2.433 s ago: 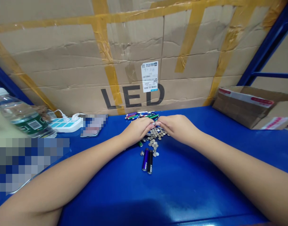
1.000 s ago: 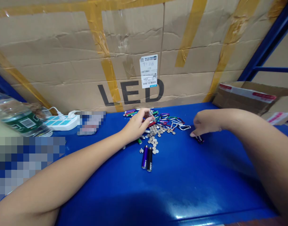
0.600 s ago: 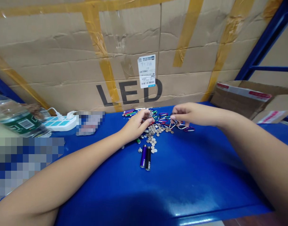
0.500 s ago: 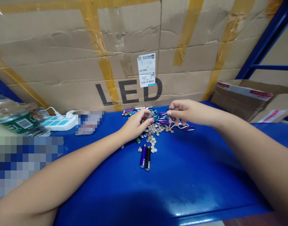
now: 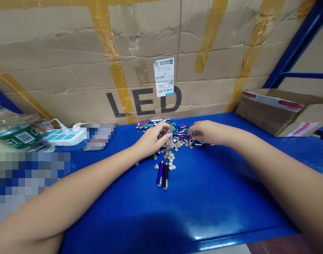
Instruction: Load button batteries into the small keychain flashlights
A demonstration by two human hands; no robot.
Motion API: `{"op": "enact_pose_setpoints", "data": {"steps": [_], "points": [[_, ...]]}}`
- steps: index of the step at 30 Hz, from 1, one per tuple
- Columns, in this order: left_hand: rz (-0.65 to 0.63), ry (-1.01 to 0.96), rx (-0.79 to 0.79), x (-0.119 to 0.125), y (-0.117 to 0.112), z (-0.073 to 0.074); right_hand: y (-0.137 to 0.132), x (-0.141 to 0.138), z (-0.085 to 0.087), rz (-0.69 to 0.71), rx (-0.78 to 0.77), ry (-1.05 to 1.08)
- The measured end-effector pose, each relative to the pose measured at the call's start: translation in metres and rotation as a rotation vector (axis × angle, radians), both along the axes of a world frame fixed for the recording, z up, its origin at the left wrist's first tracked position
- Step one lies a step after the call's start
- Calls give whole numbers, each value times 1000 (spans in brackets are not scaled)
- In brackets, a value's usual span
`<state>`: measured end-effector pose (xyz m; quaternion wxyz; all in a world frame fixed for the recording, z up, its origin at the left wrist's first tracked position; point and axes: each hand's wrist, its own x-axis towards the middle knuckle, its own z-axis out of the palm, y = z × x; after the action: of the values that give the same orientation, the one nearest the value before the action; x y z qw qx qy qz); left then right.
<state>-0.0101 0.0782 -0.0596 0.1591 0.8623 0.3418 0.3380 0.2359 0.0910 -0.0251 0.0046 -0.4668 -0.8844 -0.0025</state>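
Note:
My left hand (image 5: 155, 139) is closed, thumb against curled fingers, above the left side of a heap of small button cells (image 5: 174, 144); whatever lies in its pinch is too small to make out. My right hand (image 5: 203, 131) reaches down into a pile of coloured carabiners (image 5: 181, 133), its fingers curled around what looks like a silvery carabiner (image 5: 197, 133). A dark carabiner (image 5: 200, 144) lies just below those fingers. Closer to me, a purple flashlight tube (image 5: 160, 174) and a black flashlight tube (image 5: 165, 176) lie side by side, near a small metal cap (image 5: 156, 167).
Several thin coloured metal tubes (image 5: 144, 124) lie behind my left hand on the blue table (image 5: 198, 197). A white power strip (image 5: 68, 137) and a large bottle (image 5: 21, 132) stand at left. An open cardboard box (image 5: 269, 111) sits at right; a big taped carton (image 5: 79, 70) forms the back.
My right hand has lowered into the carabiners; the dark carabiner formerly raised at its fingertips no longer shows there. My left hand has stayed nearly still.

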Motion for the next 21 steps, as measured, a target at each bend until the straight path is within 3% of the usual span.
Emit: {"op": "enact_pose_setpoints", "data": {"steps": [4,8,11,14,16,18,21], "points": [[-6,11,-2,1,-2,1,3,-3,-7,16,-5,-15],[-10,-4,-3,2,-2,1,1,-3,-2,-26,91,14],[30,-58,50,3,-3,2,-7,-11,4,-44,211,182],[94,-81,83,4,-6,5,-18,-28,6,111,215,352],[54,-39,26,5,-9,7,-25,-39,4,169,230,460],[19,-3,-30,6,-10,9,-30,-49,1,121,200,611],[68,-9,-38,7,-10,9,-31,-57,-5,-26,64,881]]}}
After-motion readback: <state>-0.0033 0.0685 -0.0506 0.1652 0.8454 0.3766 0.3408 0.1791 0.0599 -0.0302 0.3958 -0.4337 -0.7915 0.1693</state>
